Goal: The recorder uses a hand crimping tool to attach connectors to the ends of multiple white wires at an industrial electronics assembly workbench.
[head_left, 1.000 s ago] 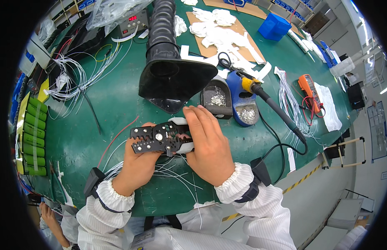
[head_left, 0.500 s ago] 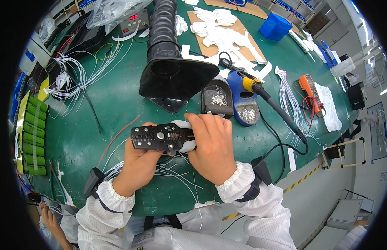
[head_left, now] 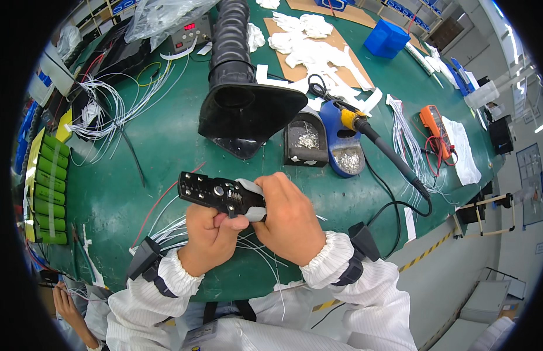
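Note:
The grey handles of a black wire stripper (head_left: 204, 190) are wrapped by my right hand (head_left: 290, 219), and its flat head points left over the table. My left hand (head_left: 211, 240) is closed just below the tool, thumb and fingers pinched together on white wire (head_left: 169, 234). The pinched wire end is hidden by the fingers. Loose white strands run out on both sides of this hand. Beside them, a thin red wire (head_left: 160, 207) lies on the green table (head_left: 353, 234).
Beyond my hands stands a black fume hose with a flared hood (head_left: 248, 117). A soldering iron (head_left: 382, 140) rests in its blue stand (head_left: 341, 137). Green battery cells (head_left: 49, 190) sit at left, an orange multimeter (head_left: 433, 126) at right. Another person's hand (head_left: 69, 307) shows lower left.
The wire stripper has shifted left and tilted, its head now higher than its handles. My left hand has dropped from beside the tool's head to below it, with the thumb now showing.

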`<state>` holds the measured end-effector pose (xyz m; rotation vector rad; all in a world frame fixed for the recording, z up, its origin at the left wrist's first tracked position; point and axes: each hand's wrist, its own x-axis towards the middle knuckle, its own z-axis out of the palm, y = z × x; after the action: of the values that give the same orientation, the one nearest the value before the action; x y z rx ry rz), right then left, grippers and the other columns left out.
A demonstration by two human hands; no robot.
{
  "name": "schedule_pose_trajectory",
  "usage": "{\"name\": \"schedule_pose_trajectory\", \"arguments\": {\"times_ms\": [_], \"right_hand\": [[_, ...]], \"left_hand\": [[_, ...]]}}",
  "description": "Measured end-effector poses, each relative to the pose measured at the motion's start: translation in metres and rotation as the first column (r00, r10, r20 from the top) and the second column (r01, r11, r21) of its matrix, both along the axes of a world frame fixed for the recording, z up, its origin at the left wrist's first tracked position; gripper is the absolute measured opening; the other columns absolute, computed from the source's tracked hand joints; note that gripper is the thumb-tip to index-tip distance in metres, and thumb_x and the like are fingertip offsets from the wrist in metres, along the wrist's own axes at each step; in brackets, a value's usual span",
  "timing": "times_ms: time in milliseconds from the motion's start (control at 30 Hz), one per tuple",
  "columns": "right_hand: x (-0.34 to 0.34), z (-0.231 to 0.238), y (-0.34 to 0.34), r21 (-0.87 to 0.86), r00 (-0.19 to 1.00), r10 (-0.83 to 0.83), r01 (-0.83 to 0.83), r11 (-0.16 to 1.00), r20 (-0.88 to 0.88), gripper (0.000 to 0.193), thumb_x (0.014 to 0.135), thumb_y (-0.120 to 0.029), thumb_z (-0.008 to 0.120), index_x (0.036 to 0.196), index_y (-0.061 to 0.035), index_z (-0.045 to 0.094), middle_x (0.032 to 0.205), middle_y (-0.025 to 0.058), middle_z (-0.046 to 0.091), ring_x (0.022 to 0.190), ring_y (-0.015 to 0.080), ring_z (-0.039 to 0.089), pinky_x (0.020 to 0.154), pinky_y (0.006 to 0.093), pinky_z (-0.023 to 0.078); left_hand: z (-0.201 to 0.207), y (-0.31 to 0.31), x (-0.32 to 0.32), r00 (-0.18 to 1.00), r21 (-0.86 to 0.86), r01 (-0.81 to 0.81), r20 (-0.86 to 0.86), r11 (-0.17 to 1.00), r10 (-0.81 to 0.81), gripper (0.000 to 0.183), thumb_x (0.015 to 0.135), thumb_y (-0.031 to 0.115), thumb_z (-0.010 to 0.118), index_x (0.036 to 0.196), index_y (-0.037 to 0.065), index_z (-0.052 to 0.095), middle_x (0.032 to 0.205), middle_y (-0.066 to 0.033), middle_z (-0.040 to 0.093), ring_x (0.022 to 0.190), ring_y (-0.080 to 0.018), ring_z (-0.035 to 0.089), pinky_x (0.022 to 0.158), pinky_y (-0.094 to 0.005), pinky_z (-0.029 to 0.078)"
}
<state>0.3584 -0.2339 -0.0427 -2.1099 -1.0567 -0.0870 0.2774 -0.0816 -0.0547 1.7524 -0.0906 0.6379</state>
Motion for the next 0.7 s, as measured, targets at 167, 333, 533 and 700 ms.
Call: {"name": "schedule_pose_trajectory", "arguments": {"times_ms": [167,333,533,700], "right_hand": [[0.000,-0.003,0.002,0.011,1.000,-0.008,0.008,1.000,-0.002,0.049,0.066,0.000,0.076,0.108,0.0011,0.053,0.099,0.0179,0.054,0.093,0.0381,0.060,0.078,0.0456,0.050],[0.005,0.001,0.003,0.038,0.991,-0.121,0.123,0.992,-0.053,0.039,0.074,-0.003,0.073,0.106,0.0009,0.051,0.099,0.0208,0.054,0.092,0.0427,0.058,0.077,0.0489,0.048],[0.027,0.017,-0.005,0.146,0.865,-0.281,0.369,0.918,-0.415,0.030,0.095,-0.023,0.069,0.101,0.0031,0.056,0.088,0.0217,0.062,0.078,0.0406,0.061,0.071,0.0447,0.048],[0.032,0.023,-0.008,0.117,0.817,-0.298,0.402,0.908,-0.493,0.033,0.096,-0.026,0.068,0.102,0.0037,0.056,0.087,0.0207,0.063,0.077,0.0343,0.063,0.071,0.0435,0.048]], "left_hand": [[-0.007,0.001,-0.002,0.985,0.195,-0.152,0.107,0.969,0.133,0.041,0.092,0.027,0.075,0.068,0.003,0.052,0.059,-0.0035,0.046,0.052,-0.0147,0.040,0.049,-0.0310,0.029],[-0.005,0.003,-0.002,0.993,0.046,-0.037,-0.108,0.998,0.042,0.054,0.095,0.033,0.071,0.065,0.005,0.037,0.059,-0.0044,0.039,0.053,-0.0156,0.031,0.049,-0.0325,0.023],[0.009,0.006,0.000,0.880,-0.563,0.161,-0.291,0.811,-0.376,0.055,0.109,0.039,0.040,0.080,-0.003,0.060,0.081,-0.0097,0.062,0.065,-0.0178,0.063,0.057,-0.0290,0.053],[0.029,0.018,0.015,0.817,-0.255,-0.146,-0.575,0.956,-0.029,0.011,0.097,0.000,0.060,0.095,-0.003,0.070,0.092,-0.0116,0.067,0.072,-0.0221,0.065,0.062,-0.0311,0.056]]}}
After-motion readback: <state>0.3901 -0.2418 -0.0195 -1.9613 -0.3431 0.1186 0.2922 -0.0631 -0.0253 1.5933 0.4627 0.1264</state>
